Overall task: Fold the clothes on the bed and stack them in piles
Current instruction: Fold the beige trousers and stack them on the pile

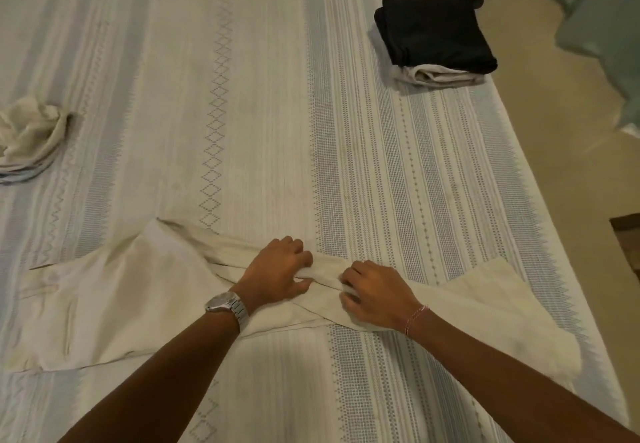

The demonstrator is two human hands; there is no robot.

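Spread over the bed, a cream bedcover with woven blue stripes and diamond bands [263,113] carries everything. Cream cotton trousers [114,304] lie flat near its front edge, legs crossing in the middle. Left hand [277,273] and right hand [374,295] both pinch the cloth at that crossing. It looks light, limp and easily creased, so taking hold at the hems or waistband should keep it square. A folded black garment on a folded cream one [434,36] waits at the far right; a crumpled white cloth [29,134] lies left. No writing is legible.
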